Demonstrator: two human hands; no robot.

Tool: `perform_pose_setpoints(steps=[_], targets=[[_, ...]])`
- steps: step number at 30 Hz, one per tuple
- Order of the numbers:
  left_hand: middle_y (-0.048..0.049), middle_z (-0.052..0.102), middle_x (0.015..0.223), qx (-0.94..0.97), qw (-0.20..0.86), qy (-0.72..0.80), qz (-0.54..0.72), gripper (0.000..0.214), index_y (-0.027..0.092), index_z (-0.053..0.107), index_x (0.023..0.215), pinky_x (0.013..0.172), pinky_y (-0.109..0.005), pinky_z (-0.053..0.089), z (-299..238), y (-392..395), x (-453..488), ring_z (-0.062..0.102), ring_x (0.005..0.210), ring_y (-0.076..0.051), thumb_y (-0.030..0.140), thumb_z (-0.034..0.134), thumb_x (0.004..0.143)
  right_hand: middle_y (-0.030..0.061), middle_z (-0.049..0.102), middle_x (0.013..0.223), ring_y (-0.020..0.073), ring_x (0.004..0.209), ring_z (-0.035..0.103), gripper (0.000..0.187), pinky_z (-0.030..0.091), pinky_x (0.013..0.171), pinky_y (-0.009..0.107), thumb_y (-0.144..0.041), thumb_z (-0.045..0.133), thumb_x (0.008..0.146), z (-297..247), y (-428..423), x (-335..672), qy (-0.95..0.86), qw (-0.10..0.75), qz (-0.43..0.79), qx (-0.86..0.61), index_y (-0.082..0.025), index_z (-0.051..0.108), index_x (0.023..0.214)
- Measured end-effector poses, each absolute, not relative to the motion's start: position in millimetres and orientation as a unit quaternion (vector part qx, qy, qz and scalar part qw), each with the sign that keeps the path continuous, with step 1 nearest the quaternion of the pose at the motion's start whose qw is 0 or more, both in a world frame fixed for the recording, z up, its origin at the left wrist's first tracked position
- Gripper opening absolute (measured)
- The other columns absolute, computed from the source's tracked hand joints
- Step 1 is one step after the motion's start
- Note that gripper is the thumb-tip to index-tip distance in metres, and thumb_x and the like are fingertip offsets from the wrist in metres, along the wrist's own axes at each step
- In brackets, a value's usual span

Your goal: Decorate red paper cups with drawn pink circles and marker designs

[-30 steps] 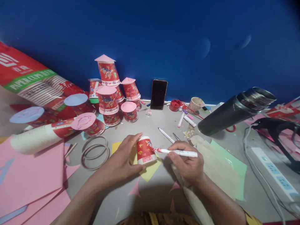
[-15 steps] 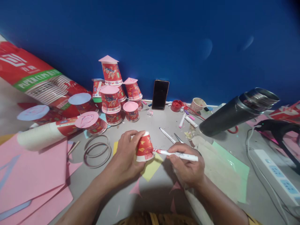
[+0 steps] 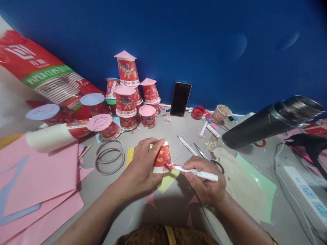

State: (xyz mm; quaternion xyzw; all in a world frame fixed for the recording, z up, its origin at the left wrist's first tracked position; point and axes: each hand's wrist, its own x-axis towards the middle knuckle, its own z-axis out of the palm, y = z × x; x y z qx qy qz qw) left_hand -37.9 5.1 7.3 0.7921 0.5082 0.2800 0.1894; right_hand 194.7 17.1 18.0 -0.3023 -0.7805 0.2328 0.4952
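My left hand (image 3: pixel 145 163) grips a red paper cup (image 3: pixel 162 157) with yellow stars and a white rim, held upside down and slightly tilted. In my right hand (image 3: pixel 205 180) is a white acrylic marker (image 3: pixel 200 174), its red tip touching the lower right side of the cup near the rim. Under the cup lies yellow paper (image 3: pixel 167 182). Just beyond my right hand are a pair of scissors (image 3: pixel 200 149), partly covered by the hand, and a white pen (image 3: pixel 187 145).
Stacked red cups with pink paper tops (image 3: pixel 125 102) stand at back left, beside a bag of paper cups (image 3: pixel 51 75). Metal rings (image 3: pixel 109 158) and pink sheets (image 3: pixel 38 177) lie left. A phone (image 3: pixel 181 99) leans on the wall; a dark flask (image 3: pixel 268 124) and power strip (image 3: pixel 306 190) are right.
The marker tip has shifted along the cup's lower side, and the cup is turned slightly. The whole view has moved a little, and more of the scissors shows.
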Motion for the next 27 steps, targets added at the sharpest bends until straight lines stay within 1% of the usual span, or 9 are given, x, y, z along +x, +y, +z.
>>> perform_pose_setpoints(steps=[7,13,19,23,27], targets=[[-0.0178,0.045,0.140,0.798,0.183,0.507,0.269,0.080,0.020,0.037,0.156,0.112,-0.059,0.044,6.4,4.1,-36.8,0.046,0.133,-0.038,0.023,0.070,0.084,0.0035,0.077,0.076,0.0161,0.066,0.072,0.010,0.057,0.065,0.025,-0.015,0.062,0.096,18.7,17.5,192.1,-0.788,0.488,0.226,-0.300,-0.020,0.071,0.093],[-0.0167,0.045,0.140,0.801,0.183,0.503,0.268,0.080,0.022,0.036,0.157,0.112,-0.058,0.043,7.7,3.6,-37.1,0.046,0.133,-0.037,0.022,0.068,0.084,0.0031,0.076,0.075,0.0159,0.065,0.071,0.010,0.055,0.063,0.025,-0.017,0.062,0.096,18.7,17.3,192.9,-0.796,0.472,0.235,-0.298,-0.020,0.070,0.091],[-0.0177,0.046,0.140,0.803,0.180,0.502,0.267,0.080,0.018,0.038,0.156,0.112,-0.057,0.043,7.8,4.2,-38.3,0.046,0.132,-0.037,0.020,0.068,0.081,0.0016,0.074,0.071,0.0156,0.059,0.068,0.011,0.052,0.058,0.026,-0.016,0.061,0.095,21.5,15.7,193.2,-0.798,0.466,0.234,-0.302,-0.021,0.069,0.089],[-0.0166,0.048,0.139,0.799,0.189,0.503,0.269,0.081,0.022,0.038,0.157,0.111,-0.057,0.043,8.7,3.7,-37.1,0.046,0.132,-0.037,0.021,0.069,0.082,0.0032,0.077,0.075,0.0167,0.063,0.072,0.011,0.056,0.062,0.026,-0.016,0.061,0.095,21.7,16.9,191.7,-0.794,0.473,0.231,-0.304,-0.020,0.070,0.091],[-0.0165,0.048,0.139,0.796,0.198,0.506,0.266,0.081,0.023,0.039,0.157,0.111,-0.059,0.043,9.7,3.3,-36.7,0.047,0.132,-0.038,0.021,0.068,0.081,0.0026,0.076,0.071,0.0171,0.060,0.071,0.012,0.055,0.058,0.027,-0.017,0.061,0.095,22.2,16.9,191.8,-0.797,0.464,0.231,-0.311,-0.021,0.070,0.089]])
